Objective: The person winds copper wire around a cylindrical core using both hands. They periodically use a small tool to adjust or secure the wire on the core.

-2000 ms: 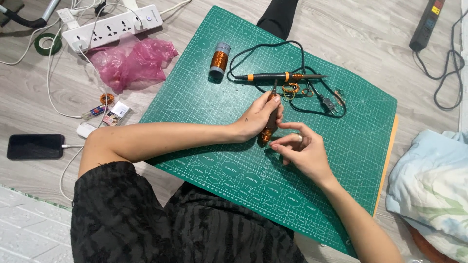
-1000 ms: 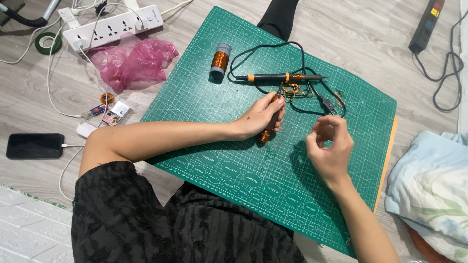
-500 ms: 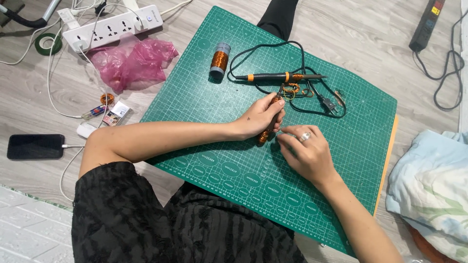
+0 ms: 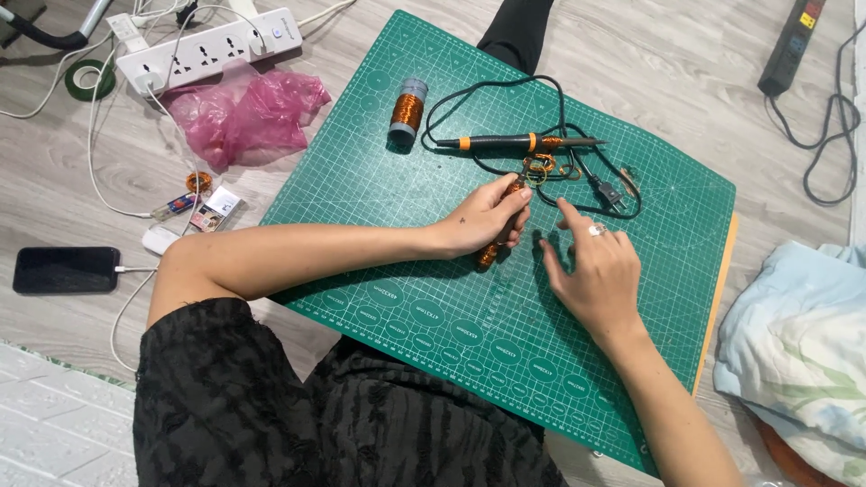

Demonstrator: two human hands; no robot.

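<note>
Down on the green cutting mat [image 4: 433, 298], the left hand [image 4: 483, 221] is closed around a slim rod wound with copper wire [image 4: 502, 225], which lies slanted with its lower end touching the mat and its upper end pointing at a loose tangle of copper wire [image 4: 541, 167]. The right hand [image 4: 591, 271] is open and holds nothing, its fingers spread just beside the rod, palm down over the mat, a ring on one finger. Beyond the tangle lies a soldering iron [image 4: 519, 142] with a black grip and orange bands, its black cord looping round it. A spool of copper wire [image 4: 407, 110] stands upright near the mat's far edge. Off the mat, on the wooden floor, are a pink plastic bag [image 4: 239, 113], a white power strip [image 4: 212, 43] and a black phone [image 4: 65, 269] on a white cable.
</note>
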